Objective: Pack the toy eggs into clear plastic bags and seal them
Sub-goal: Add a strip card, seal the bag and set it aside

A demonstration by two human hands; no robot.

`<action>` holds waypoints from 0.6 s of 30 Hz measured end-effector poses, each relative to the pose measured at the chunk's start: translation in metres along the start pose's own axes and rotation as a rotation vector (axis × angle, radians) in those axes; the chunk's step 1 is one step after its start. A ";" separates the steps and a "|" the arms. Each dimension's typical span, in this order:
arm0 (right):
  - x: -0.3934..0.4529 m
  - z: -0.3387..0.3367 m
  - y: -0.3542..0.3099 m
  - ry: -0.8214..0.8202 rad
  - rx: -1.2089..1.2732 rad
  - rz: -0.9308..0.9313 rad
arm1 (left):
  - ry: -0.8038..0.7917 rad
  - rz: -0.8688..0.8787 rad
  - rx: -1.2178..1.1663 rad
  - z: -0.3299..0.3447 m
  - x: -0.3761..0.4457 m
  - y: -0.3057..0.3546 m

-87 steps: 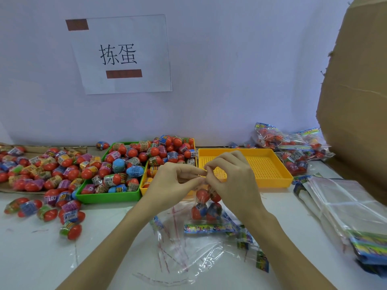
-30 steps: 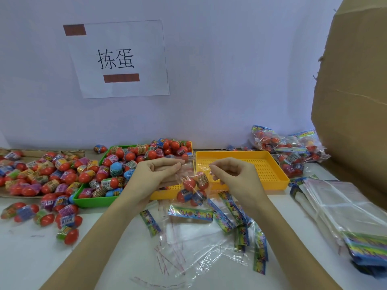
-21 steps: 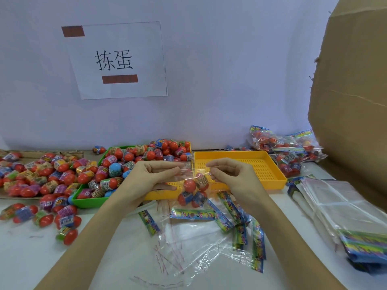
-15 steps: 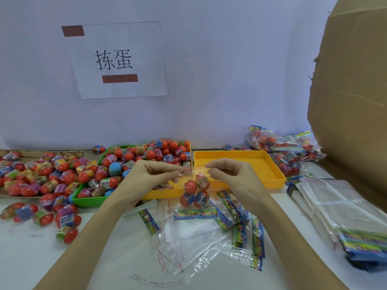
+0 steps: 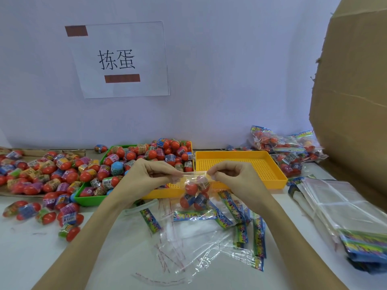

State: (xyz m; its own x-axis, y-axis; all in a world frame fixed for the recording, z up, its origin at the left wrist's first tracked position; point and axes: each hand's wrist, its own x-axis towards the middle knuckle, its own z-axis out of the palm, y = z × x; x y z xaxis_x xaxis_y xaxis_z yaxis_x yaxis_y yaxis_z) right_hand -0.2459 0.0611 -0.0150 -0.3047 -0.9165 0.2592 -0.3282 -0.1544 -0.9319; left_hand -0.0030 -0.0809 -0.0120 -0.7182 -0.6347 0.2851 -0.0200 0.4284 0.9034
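Observation:
A clear plastic bag (image 5: 195, 197) with several red toy eggs inside hangs between my hands, above the table. My left hand (image 5: 144, 176) pinches the left end of its top strip. At the strip's right end, my right hand (image 5: 232, 176) pinches it with curled fingers. The strip is stretched flat between the two hands. Loose toy eggs (image 5: 41, 174) lie heaped at the left, and more fill a green tray (image 5: 88, 200).
An empty yellow perforated tray (image 5: 240, 166) stands behind my right hand. Filled bags (image 5: 282, 149) are piled at the back right. Empty clear bags (image 5: 201, 243) lie below my hands, a stack of them (image 5: 345, 210) at the right. A cardboard box (image 5: 356, 91) rises at the right.
My hands have moved apart along the bag's top strip, from pinching close together to holding its two ends. The bag has risen off the table a little.

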 end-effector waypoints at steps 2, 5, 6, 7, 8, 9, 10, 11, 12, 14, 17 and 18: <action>0.000 -0.001 0.001 -0.002 -0.006 -0.001 | -0.002 0.006 -0.011 0.000 0.000 0.001; 0.001 -0.002 0.001 -0.005 -0.027 -0.007 | -0.007 0.017 0.008 0.002 0.001 0.001; 0.001 -0.002 0.001 -0.008 -0.035 -0.009 | -0.009 0.018 0.021 0.002 0.001 0.002; 0.002 -0.003 0.000 -0.012 -0.039 -0.013 | -0.014 0.016 0.038 0.002 0.001 0.002; 0.002 -0.004 0.000 -0.016 -0.036 -0.017 | -0.023 0.010 0.053 0.001 0.001 0.002; 0.002 -0.005 0.000 -0.019 -0.027 -0.019 | -0.037 0.002 0.062 0.000 0.000 0.002; 0.002 -0.006 0.000 -0.021 -0.014 -0.018 | -0.048 -0.005 0.061 -0.001 -0.001 0.002; 0.002 -0.007 0.000 -0.023 0.000 -0.015 | -0.052 -0.011 0.049 -0.002 -0.001 0.003; 0.002 -0.008 0.000 -0.026 0.010 -0.013 | -0.044 -0.017 0.031 0.000 -0.001 0.004; 0.002 -0.006 0.000 -0.030 0.015 -0.011 | 0.025 -0.030 0.021 0.006 0.000 0.005; 0.002 -0.003 0.002 -0.031 -0.023 0.021 | 0.117 -0.032 0.056 0.016 0.002 0.003; 0.002 -0.001 0.003 -0.036 -0.030 0.038 | 0.121 -0.032 0.051 0.018 0.003 0.003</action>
State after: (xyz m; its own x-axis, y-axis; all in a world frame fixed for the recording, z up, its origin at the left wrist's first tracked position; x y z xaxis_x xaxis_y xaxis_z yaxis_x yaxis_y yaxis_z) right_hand -0.2488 0.0591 -0.0170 -0.2851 -0.9343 0.2140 -0.3436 -0.1088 -0.9328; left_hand -0.0175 -0.0699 -0.0144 -0.6277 -0.7202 0.2954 -0.0791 0.4365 0.8962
